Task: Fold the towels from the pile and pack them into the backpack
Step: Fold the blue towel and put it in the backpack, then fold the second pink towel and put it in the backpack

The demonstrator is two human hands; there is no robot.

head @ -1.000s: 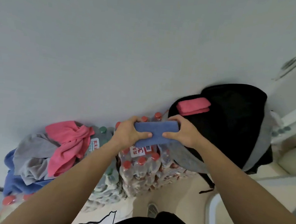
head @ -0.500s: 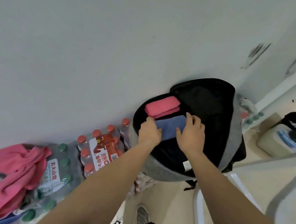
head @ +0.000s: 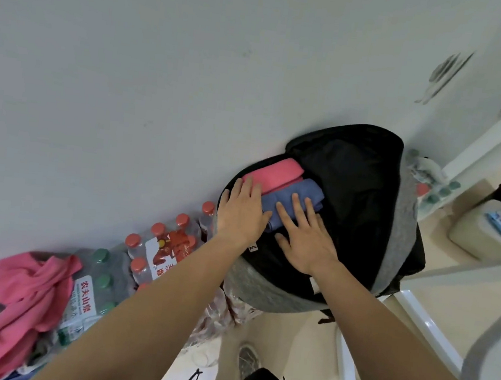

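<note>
An open black and grey backpack leans against the white wall. Inside it lie a folded pink towel and, just in front of it, a folded blue towel. My left hand rests flat with straight fingers on the left end of both towels. My right hand presses flat on the near side of the blue towel. A pile of unfolded towels with a pink one on top sits at the far left.
Shrink-wrapped packs of water bottles stand along the wall between the pile and the backpack. A white frame rail runs at the right. A box with a blue item sits on the floor beyond. My shoe shows below.
Both hands carried the folded blue towel rightwards into the backpack, let go of it beside the pink one, and now lie flat on it.
</note>
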